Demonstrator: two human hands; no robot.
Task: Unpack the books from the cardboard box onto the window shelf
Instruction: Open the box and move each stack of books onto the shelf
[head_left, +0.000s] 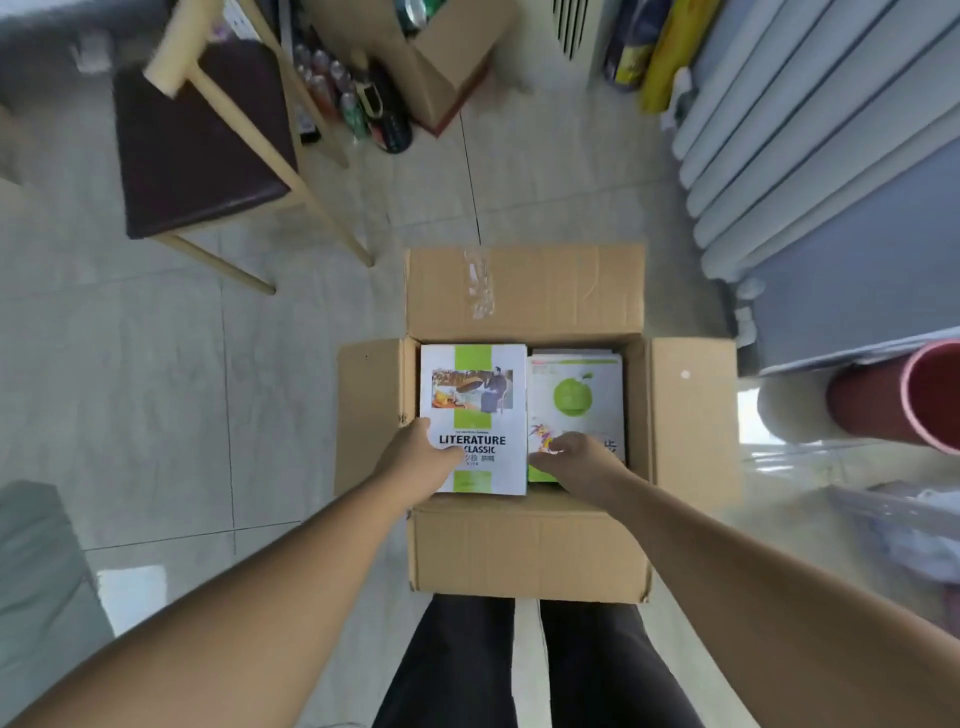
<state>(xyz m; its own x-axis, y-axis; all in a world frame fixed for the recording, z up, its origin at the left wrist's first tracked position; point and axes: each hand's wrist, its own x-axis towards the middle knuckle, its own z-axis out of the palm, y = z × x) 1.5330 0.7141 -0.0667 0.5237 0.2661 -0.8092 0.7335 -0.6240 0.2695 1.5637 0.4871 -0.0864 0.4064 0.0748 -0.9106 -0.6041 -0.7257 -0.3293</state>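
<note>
An open cardboard box (524, 291) stands on the floor in front of my legs, flaps spread. Inside lie two stacks of books. On the left is a white and green book (472, 384) titled "Literature Classic"; my left hand (421, 452) grips its lower left corner, thumb on the cover. The book's near edge sits above the box's near rim. On the right lies a book with a green apple (576, 395) on its cover; my right hand (576, 457) rests on its lower part, fingers curled at its left edge. Whether that hand grips the book is unclear.
A wooden chair (202, 135) with a dark seat stands at the upper left. A second cardboard box (431, 67) and several bottles (332, 88) are at the top. Grey curtains (810, 140) hang at the right, above a glossy ledge (810, 467) with a red tube (904, 400).
</note>
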